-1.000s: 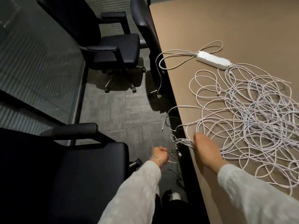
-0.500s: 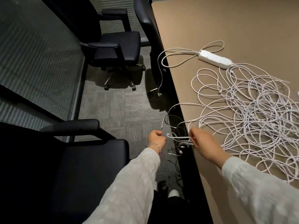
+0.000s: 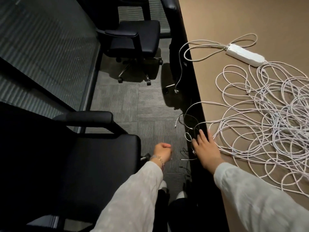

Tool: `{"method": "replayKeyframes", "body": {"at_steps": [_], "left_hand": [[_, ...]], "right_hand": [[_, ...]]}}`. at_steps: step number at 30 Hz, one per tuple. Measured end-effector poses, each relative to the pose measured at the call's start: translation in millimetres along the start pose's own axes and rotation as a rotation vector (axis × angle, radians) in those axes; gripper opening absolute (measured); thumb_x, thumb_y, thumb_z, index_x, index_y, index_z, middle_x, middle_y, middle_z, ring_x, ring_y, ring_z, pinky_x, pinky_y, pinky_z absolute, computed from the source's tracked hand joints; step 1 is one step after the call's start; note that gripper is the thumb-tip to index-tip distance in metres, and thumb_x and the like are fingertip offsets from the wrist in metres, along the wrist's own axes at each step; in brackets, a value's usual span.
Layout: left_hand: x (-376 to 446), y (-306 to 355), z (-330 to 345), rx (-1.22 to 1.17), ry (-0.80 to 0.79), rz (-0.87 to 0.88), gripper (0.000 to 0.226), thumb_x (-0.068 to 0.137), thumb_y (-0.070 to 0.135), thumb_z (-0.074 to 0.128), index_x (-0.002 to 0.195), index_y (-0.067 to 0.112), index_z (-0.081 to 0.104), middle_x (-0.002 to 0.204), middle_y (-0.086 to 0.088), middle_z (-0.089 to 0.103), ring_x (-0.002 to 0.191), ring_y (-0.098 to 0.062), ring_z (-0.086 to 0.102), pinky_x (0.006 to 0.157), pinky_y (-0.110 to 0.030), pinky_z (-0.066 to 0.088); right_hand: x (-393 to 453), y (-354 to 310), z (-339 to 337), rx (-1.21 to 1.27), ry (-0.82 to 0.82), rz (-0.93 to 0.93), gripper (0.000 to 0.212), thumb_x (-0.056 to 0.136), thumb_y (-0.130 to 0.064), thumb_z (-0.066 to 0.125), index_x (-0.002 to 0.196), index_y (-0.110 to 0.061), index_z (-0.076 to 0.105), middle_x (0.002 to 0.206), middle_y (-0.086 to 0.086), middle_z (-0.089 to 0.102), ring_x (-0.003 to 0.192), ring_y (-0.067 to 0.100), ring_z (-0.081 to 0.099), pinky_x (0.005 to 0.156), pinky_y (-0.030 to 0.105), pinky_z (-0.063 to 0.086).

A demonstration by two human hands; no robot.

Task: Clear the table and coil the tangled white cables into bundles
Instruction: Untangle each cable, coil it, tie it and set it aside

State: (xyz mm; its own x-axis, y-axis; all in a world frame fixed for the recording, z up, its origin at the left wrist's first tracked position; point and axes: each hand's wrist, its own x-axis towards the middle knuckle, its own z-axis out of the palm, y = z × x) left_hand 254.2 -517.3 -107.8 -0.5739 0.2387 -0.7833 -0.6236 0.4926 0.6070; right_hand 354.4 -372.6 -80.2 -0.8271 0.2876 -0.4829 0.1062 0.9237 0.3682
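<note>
A large tangle of thin white cables lies spread on the tan table at the right. Several strands run to the table's left edge, and loops of them hang over it toward the floor. My right hand lies at that edge with fingers straight and spread, resting on the strands where they leave the table. My left hand is off the table above the carpet, curled into a fist; no cable shows in it. A white power strip sits at the far end of the tangle.
The power strip's thicker grey cord loops over the table edge and hangs to the carpet. A black office chair stands close on my left, another farther ahead. A striped glass wall runs along the left.
My right hand has let go of the pinched strands and now lies flat with fingers spread at the table edge. My left hand has drawn back from the loops, closed.
</note>
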Motion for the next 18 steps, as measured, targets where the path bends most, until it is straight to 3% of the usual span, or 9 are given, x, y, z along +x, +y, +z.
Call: {"method": "replayKeyframes", "body": {"at_steps": [2, 3, 6, 8, 12, 14, 16, 18], "left_hand": [[-2.1, -3.3, -9.1, -0.015, -0.015, -0.021, 0.024, 0.091, -0.009, 0.047, 0.084, 0.013, 0.054, 0.077, -0.008, 0.058, 0.062, -0.015, 0.057, 0.048, -0.024, 0.051], [-2.2, -4.7, -13.4, -0.022, -0.025, -0.033, 0.023, 0.092, -0.008, 0.047, 0.085, 0.012, 0.055, 0.076, -0.008, 0.058, 0.061, -0.015, 0.057, 0.048, -0.024, 0.050], [-4.1, -2.1, -27.9, -0.017, -0.036, -0.052, 0.019, 0.093, -0.008, 0.046, 0.088, 0.008, 0.055, 0.076, -0.008, 0.057, 0.060, -0.014, 0.057, 0.046, -0.022, 0.050], [-4.6, 2.2, -34.0, -0.013, -0.033, -0.051, 0.020, 0.093, -0.008, 0.046, 0.086, 0.009, 0.054, 0.075, -0.008, 0.056, 0.059, -0.014, 0.057, 0.044, -0.021, 0.049], [-8.2, 18.1, -30.3, 0.028, -0.037, 0.000, 0.022, 0.091, -0.009, 0.049, 0.086, 0.012, 0.054, 0.075, -0.008, 0.058, 0.060, -0.014, 0.057, 0.050, -0.024, 0.047], [-10.7, 27.4, -21.7, 0.098, -0.068, 0.052, 0.023, 0.088, -0.010, 0.053, 0.092, 0.013, 0.057, 0.081, -0.007, 0.058, 0.064, -0.014, 0.056, 0.054, -0.024, 0.046], [-14.8, 37.3, -11.7, 0.249, -0.127, 0.142, 0.034, 0.086, -0.011, 0.058, 0.114, 0.009, 0.060, 0.098, -0.004, 0.058, 0.068, -0.009, 0.053, 0.055, -0.019, 0.046], [-20.4, 46.1, 1.9, 0.395, -0.189, 0.241, 0.055, 0.086, -0.007, 0.063, 0.136, 0.011, 0.049, 0.124, -0.004, 0.053, 0.070, 0.000, 0.049, 0.057, -0.014, 0.045]], "right_hand": [[5.8, 1.7, 3.8, -0.032, -0.033, 0.030, 0.049, 0.098, -0.022, 0.031, 0.143, -0.001, 0.032, 0.140, 0.020, 0.047, 0.144, 0.038, 0.017, 0.091, 0.049, -0.037], [7.5, 4.1, 6.6, -0.010, -0.010, 0.016, 0.043, 0.097, -0.017, 0.033, 0.136, -0.002, 0.042, 0.129, 0.017, 0.057, 0.138, 0.035, 0.032, 0.095, 0.048, -0.036], [10.1, 13.7, -2.2, 0.087, 0.000, -0.034, 0.030, 0.093, -0.013, 0.040, 0.114, -0.013, 0.061, 0.111, 0.003, 0.066, 0.118, 0.023, 0.052, 0.116, 0.043, -0.014], [10.2, 21.3, -4.9, 0.199, 0.007, -0.067, 0.025, 0.093, -0.019, 0.044, 0.109, -0.019, 0.063, 0.111, 0.000, 0.066, 0.117, 0.021, 0.053, 0.116, 0.037, 0.000], [-4.4, 44.5, -16.1, 0.553, 0.159, -0.033, 0.019, 0.092, -0.028, 0.056, 0.104, -0.022, 0.068, 0.104, 0.000, 0.069, 0.105, 0.020, 0.060, 0.106, 0.032, 0.018], [-17.3, 58.9, -26.4, 0.793, 0.267, 0.001, 0.017, 0.089, -0.026, 0.064, 0.101, -0.019, 0.073, 0.098, 0.002, 0.072, 0.097, 0.023, 0.061, 0.092, 0.030, 0.029], [-31.3, 73.2, -37.4, 0.954, 0.331, 0.004, 0.015, 0.085, -0.023, 0.070, 0.099, -0.017, 0.075, 0.090, 0.002, 0.072, 0.087, 0.021, 0.059, 0.080, 0.029, 0.034], [-48.0, 88.4, -47.4, 1.092, 0.318, -0.011, 0.012, 0.084, -0.019, 0.072, 0.095, -0.017, 0.076, 0.082, -0.004, 0.070, 0.077, 0.008, 0.060, 0.076, 0.027, 0.041]]}}
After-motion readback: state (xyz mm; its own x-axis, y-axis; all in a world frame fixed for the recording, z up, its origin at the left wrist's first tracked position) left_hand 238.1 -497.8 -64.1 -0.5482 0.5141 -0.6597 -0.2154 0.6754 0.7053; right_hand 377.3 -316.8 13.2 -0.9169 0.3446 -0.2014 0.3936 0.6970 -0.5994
